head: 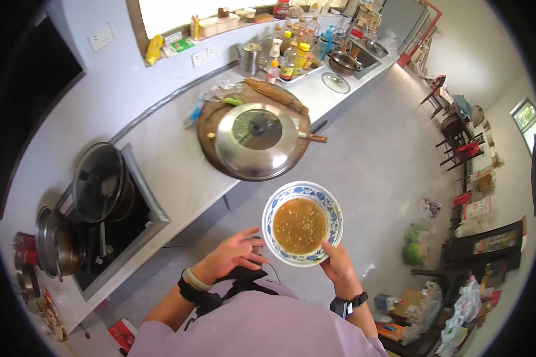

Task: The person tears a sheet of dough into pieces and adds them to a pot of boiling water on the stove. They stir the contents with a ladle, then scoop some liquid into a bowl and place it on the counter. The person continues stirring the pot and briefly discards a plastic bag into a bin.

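My right hand grips the lower right rim of a blue-and-white patterned bowl, its thumb over the edge. Brown broth with chopped pale green bits fills the bowl's middle. To the left of the bowl, my left hand hangs with fingers spread and nothing in it. Ahead on the counter, a domed steel lid with a glass centre and dark knob sits on a round wooden chopping board. A wooden handle, perhaps a knife's, sticks out from under the lid's right side.
A covered wok and a steel pot stand at the hob on the left. Several sauce bottles and a steel jug line the wall. A watermelon lies on the floor at right.
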Demonstrator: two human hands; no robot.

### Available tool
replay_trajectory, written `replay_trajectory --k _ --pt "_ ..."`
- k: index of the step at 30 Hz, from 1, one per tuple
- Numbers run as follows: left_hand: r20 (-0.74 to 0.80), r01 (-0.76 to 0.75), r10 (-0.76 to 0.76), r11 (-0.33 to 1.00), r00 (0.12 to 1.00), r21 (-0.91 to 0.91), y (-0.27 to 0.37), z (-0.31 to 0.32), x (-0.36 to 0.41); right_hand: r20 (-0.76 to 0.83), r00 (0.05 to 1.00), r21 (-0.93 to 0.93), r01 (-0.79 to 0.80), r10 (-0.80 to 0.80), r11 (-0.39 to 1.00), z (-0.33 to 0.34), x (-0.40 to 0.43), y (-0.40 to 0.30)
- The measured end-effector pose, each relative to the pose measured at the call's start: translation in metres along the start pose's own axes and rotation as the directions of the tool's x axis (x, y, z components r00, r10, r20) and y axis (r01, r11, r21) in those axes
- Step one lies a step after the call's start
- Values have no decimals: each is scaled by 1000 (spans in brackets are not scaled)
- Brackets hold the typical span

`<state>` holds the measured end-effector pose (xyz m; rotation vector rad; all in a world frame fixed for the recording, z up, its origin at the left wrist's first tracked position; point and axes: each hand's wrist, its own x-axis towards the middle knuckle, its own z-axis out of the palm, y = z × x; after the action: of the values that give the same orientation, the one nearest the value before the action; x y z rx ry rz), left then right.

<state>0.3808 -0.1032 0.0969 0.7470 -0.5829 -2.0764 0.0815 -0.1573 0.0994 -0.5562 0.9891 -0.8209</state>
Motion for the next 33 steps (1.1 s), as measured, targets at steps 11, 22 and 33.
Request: replay_trajectory --k 11,22,33 --pt "-272 -167 199 977 941 135 48 19 91 -110 983 -34 148 -151 988 -156 186 -179" --pt "-834 -633 406 769 374 91 -11 65 122 83 997 -49 15 -11 999 -220 455 -266" --pt "-974 -765 214 638 71 85 -36 124 186 216 976 76 -43 25 996 -185 661 -259"
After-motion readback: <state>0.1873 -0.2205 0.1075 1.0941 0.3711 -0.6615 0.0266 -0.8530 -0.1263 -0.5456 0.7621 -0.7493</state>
